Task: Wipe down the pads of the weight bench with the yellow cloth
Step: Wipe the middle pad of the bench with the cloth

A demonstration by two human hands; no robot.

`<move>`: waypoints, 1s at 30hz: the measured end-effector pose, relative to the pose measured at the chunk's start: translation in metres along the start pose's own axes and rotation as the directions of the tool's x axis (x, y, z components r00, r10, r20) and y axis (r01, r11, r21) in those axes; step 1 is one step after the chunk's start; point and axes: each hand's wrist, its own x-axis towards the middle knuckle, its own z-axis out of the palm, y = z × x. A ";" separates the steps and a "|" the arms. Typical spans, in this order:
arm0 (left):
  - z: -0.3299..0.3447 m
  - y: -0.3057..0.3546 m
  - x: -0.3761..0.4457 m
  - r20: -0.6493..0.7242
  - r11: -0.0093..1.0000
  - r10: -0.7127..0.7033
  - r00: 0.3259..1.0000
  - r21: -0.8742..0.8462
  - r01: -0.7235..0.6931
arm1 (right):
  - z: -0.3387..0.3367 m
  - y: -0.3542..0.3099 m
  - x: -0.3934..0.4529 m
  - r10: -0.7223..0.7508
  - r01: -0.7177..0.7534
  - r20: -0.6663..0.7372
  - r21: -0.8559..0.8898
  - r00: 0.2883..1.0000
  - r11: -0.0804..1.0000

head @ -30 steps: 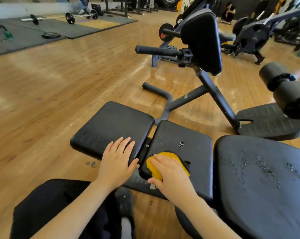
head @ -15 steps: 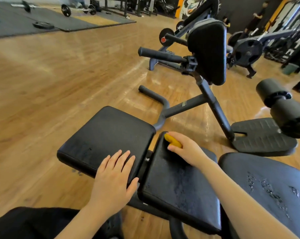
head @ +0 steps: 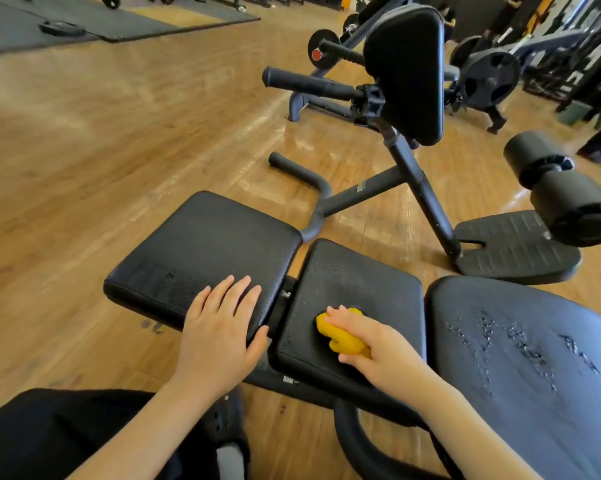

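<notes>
The yellow cloth [head: 342, 336] is gripped bunched in the right hand [head: 378, 348] against the middle pad [head: 354, 282], while the left pad [head: 205, 244] is braced, presumably for steadiness, by the flat, straight-fingered left hand [head: 219, 327].

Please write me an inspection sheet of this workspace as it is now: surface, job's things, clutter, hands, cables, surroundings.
Surface: wooden gym floor, worn and glossy.
Job's things: yellow cloth bunched on the middle pad; left pad beside it; large pad at right carries droplets.
Clutter: small dark marks on the floor under the left pad.
Hands: left hand rests flat on the left pad; right hand grips the cloth.
Cables: nothing seen.
Surroundings: back extension machine, roller pads, weight plate on a mat.
</notes>
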 end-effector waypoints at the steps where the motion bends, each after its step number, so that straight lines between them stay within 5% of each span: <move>1: -0.001 0.001 0.000 -0.001 1.000 -0.002 1.000 -0.002 0.002 | 0.005 -0.003 -0.008 -0.009 0.009 -0.003 -0.028 1.000 1.000; 5: -0.003 0.002 -0.001 -0.010 1.000 -0.011 1.000 -0.004 0.011 | -0.001 -0.008 -0.019 -0.013 0.012 0.012 0.085 1.000 0.996; 7: -0.001 0.001 -0.002 -0.005 1.000 -0.010 1.000 0.002 0.010 | -0.019 -0.005 -0.007 0.032 -0.012 -0.102 0.198 0.994 0.980; 10: 0.001 0.000 -0.004 0.002 1.000 -0.007 1.000 0.021 0.007 | -0.049 0.011 0.032 0.174 -0.137 -0.270 0.152 0.947 0.979; 14: 0.001 0.000 -0.004 -0.009 1.000 0.004 1.000 0.021 -0.004 | -0.056 0.030 0.072 0.299 -0.297 -0.204 0.040 0.932 0.954; 20: 0.002 0.001 -0.001 -0.045 1.000 0.003 0.999 -0.016 -0.004 | -0.027 0.036 0.058 0.293 -0.278 -0.294 0.093 0.910 0.956; 30: -0.001 0.004 -0.001 -0.063 0.998 -0.022 0.998 -0.058 0.018 | 0.026 -0.008 -0.055 0.059 -0.049 -0.173 0.065 0.983 0.997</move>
